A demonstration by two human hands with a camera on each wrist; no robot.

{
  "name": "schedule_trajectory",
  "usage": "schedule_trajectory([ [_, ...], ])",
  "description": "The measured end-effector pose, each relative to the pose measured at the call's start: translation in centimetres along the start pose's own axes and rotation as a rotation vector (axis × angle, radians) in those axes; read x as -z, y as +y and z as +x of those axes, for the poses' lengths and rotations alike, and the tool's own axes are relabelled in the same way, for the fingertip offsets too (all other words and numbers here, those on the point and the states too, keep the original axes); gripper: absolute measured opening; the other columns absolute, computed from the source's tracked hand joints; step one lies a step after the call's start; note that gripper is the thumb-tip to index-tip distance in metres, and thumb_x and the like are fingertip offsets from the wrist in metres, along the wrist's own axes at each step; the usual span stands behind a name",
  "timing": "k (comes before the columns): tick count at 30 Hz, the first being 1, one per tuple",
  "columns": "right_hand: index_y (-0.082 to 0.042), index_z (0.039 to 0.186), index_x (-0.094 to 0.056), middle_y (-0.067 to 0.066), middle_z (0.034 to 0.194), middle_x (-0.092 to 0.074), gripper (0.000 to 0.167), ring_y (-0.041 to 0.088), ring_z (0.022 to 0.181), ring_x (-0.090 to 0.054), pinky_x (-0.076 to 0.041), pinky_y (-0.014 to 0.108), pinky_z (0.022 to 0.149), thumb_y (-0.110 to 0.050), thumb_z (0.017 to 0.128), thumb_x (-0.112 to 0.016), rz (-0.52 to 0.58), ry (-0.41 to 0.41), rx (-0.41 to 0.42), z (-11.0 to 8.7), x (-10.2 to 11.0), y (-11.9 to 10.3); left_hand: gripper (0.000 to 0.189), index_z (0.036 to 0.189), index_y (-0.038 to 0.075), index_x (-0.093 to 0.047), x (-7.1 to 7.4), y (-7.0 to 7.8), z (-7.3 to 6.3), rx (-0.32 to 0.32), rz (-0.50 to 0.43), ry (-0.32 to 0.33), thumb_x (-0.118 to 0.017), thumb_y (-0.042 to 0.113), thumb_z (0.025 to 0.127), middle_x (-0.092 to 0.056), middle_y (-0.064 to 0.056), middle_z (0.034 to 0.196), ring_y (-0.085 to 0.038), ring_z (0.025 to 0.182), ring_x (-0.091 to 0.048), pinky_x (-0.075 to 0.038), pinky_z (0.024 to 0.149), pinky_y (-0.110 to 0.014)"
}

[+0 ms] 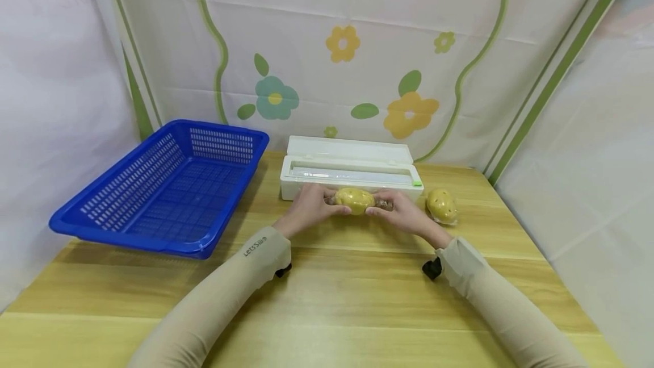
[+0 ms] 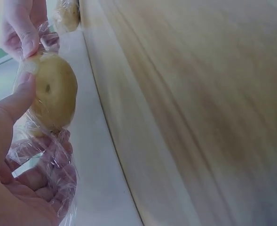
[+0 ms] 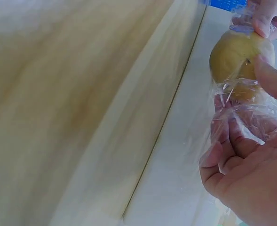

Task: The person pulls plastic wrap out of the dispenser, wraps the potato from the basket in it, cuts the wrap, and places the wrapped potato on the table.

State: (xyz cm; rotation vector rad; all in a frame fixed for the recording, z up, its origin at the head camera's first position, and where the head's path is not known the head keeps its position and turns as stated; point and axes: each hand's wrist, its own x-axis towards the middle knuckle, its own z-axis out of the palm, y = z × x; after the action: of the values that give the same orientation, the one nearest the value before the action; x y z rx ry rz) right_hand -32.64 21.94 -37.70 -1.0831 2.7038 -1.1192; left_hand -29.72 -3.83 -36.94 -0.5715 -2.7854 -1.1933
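Note:
A yellow potato (image 1: 354, 200) is held between both hands in front of a long white box. Clear cling film (image 2: 63, 174) covers it, and loose ends of the film stick out at either side. The left hand (image 1: 310, 209) grips one end, its thumb on the potato and its other fingers curled in the gathered film. At the opposite end the right hand (image 1: 402, 213) does likewise, thumb on the skin and film (image 3: 251, 115) bunched over its curled fingers.
The white cling film box (image 1: 296, 188) stands with its lid (image 1: 349, 149) raised at the back. Beside it on the right lies another film-wrapped potato (image 1: 441, 206). A blue plastic basket (image 1: 148, 243) is at the left of the wooden table (image 1: 352, 311). A flowered curtain (image 1: 317, 4) hangs behind.

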Motion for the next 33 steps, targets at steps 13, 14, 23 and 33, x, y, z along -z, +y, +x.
schedule_trajectory([
  [13, 0.001, 0.12, -0.063, 0.014, 0.113, -0.059, 0.068, 0.031, 0.103, -0.055, -0.045, 0.048, 0.09, -0.026, 0.066, -0.094, -0.455, 0.237, 0.357, 0.7, -0.6, -2.4, 0.047, 0.115, 0.016, -0.075, 0.3, -0.4, 0.1, -0.001, -0.013, -0.003, -0.079, 0.048, 0.08, -0.071, -0.001, 0.112, -0.008, 0.045, -0.034, -0.034, 0.045, -0.024],
  [14, 0.001, 0.119, -0.063, 0.014, 0.112, -0.059, 0.067, 0.031, 0.103, -0.056, -0.046, 0.047, 0.089, -0.024, 0.065, -0.094, -0.457, 0.24, 0.384, 0.9, -0.7, -2.4, 0.047, 0.114, 0.016, -0.075, 0.2, -0.5, 0.1, -0.001, -0.009, -0.001, -0.078, 0.048, 0.08, -0.071, -0.001, 0.111, -0.008, 0.045, -0.034, -0.034, 0.046, -0.023],
  [23, 0.005, 0.112, -0.062, 0.017, 0.11, -0.06, 0.056, 0.032, 0.101, -0.058, -0.051, 0.044, 0.085, -0.006, 0.066, -0.092, -0.362, 0.274, 0.431, 1.0, -1.8, -1.6, 0.048, 0.107, 0.013, -0.077, 0.2, 0.8, 0.0, -0.06, 0.209, 0.047, -0.08, 0.051, 0.078, -0.067, 0.001, 0.095, -0.01, 0.065, -0.044, -0.039, 0.058, -0.025],
  [33, 0.003, 0.104, -0.063, 0.016, 0.106, -0.062, 0.051, 0.033, 0.099, -0.058, -0.048, 0.046, 0.087, -0.004, 0.064, -0.092, -0.327, 0.265, 0.414, 1.4, -1.8, -1.5, 0.049, 0.116, 0.007, -0.072, 0.3, 1.6, 0.4, -0.259, 0.372, 0.102, -0.086, 0.032, 0.076, -0.068, -0.005, 0.102, -0.017, 0.088, -0.062, -0.052, 0.074, -0.027],
])
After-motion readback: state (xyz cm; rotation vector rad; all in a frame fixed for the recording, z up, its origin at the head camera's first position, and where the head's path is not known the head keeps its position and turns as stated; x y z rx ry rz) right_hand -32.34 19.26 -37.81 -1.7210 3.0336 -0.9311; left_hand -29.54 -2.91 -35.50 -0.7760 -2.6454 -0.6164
